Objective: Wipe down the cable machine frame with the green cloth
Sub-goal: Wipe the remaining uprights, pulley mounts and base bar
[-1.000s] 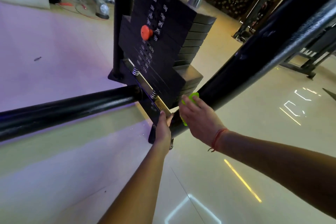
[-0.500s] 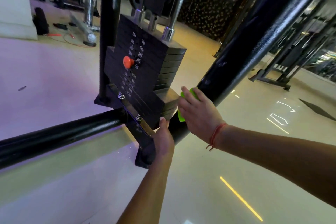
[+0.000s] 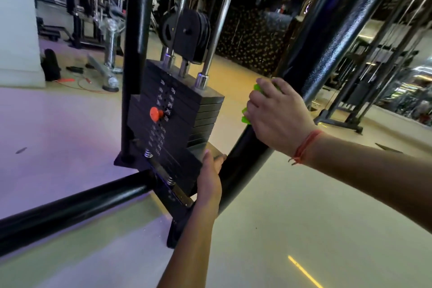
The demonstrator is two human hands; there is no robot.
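A thick black frame tube (image 3: pixel 327 49) of the cable machine slants from the base plate up to the upper right. My right hand (image 3: pixel 278 117) holds the green cloth (image 3: pixel 245 116) against this tube, fingers curled round it; only small bits of cloth show between the fingers. My left hand (image 3: pixel 210 177) grips the corner of the base ledge beside the black weight stack (image 3: pixel 187 119), low down where the slanted tube meets the base. A red string is tied around my right wrist.
An orange selector pin (image 3: pixel 154 114) sticks out of the weight stack. A black horizontal frame tube (image 3: pixel 70 213) runs left along the floor. A black upright post (image 3: pixel 135 54) stands behind the stack. Other machines (image 3: pixel 350 100) stand at the right, and gear lies at the back left.
My right hand has slid the green cloth up the slanted tube, away from the base. My left hand stays gripping the base ledge. The view has tilted upward.
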